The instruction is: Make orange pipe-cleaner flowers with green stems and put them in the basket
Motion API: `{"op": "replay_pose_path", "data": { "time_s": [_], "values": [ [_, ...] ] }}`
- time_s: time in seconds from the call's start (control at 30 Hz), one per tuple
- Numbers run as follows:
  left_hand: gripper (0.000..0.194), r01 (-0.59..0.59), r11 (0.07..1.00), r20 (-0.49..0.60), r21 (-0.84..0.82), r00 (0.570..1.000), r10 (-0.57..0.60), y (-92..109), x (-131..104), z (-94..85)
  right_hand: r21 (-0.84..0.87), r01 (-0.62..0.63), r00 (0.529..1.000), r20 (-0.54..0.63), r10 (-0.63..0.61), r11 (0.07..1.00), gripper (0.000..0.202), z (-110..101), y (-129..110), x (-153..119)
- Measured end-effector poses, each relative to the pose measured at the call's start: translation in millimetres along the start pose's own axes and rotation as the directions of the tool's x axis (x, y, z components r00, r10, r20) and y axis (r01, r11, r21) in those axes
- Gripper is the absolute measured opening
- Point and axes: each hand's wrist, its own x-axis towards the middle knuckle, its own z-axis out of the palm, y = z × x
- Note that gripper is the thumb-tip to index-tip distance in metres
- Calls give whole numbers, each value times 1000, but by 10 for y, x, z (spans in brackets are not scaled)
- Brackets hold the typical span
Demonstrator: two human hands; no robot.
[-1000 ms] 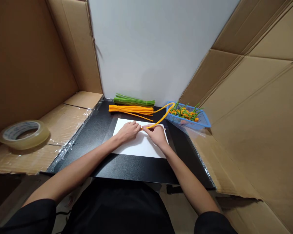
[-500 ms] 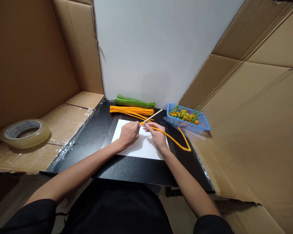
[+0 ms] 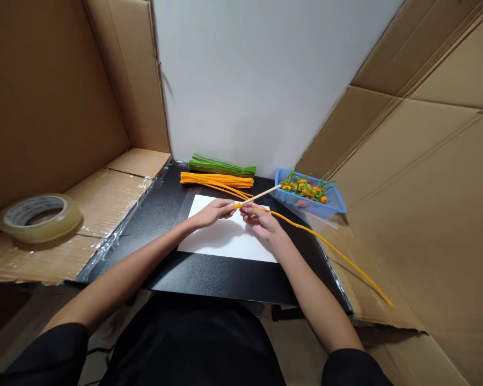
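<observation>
Above a white sheet of paper (image 3: 221, 236), my left hand (image 3: 213, 213) is closed on the near end of a thin pale wooden stick (image 3: 265, 193). An orange pipe cleaner (image 3: 326, 241) is coiled around the stick at that end, between my two hands. My right hand (image 3: 261, 221) pinches the pipe cleaner close to the coil. From there its long free tail runs out to the right, past the table's edge. The stick slants up to the right, its far tip in line with the blue basket. My fingers partly hide the coil.
Behind the paper lie an orange pipe cleaner bundle (image 3: 217, 181) and a green bundle (image 3: 221, 167). A blue basket (image 3: 330, 206) at the right holds several small orange-and-green pieces. A clear tape roll (image 3: 38, 217) rests on cardboard at left. Cardboard walls stand on both sides.
The stick has swung lower toward the right. The pipe cleaner's tail, bent back before, now stretches out to the lower right. My left hand has turned, with its fingers more extended.
</observation>
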Motion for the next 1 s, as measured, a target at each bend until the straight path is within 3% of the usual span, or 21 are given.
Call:
{"op": "replay_pose_path", "data": {
  "time_s": [0.13, 0.3, 0.4, 0.5, 0.63, 0.7, 0.9, 1.0],
  "values": [
    [49, -20, 989, 223, 143, 975, -12, 90, -35, -145, -38, -28, 1000, -10, 28, 999, 29, -34, 16, -1],
    [34, -36, 946, 317, 321, 946, -72, 167, -80, -198, -226, -58, 984, 149, 93, 972, 37, -101, 15, 4],
    [21, -77, 836, 262, 543, 961, -82, 159, -91, -193, -325, -17, 967, 234, 98, 946, 35, -174, -62, -4],
    [15, -115, 634, 200, 765, 978, -63, 108, -91, -169, -438, 65, 966, 253, 54, 897, 34, -210, -142, -34],
    [15, -146, 344, 165, 928, 986, -28, 28, -75, -85, -519, 206, 977, 163, -141, 829, 31, -162, -145, -55],
    [17, -121, 256, 129, 959, 992, -14, -3, -60, -30, -498, 241, 970, 84, -230, 833, 31, -107, -106, -58],
    [19, 166, 280, -153, 946, 986, -67, -74, -39, 133, -332, 299, 948, -5, -318, 895, 27, 81, 16, -108],
    [24, 265, 361, -269, 894, 962, -39, -115, -48, 178, -269, 269, 958, -23, -286, 925, 28, 103, 50, -101]
  ]
}}
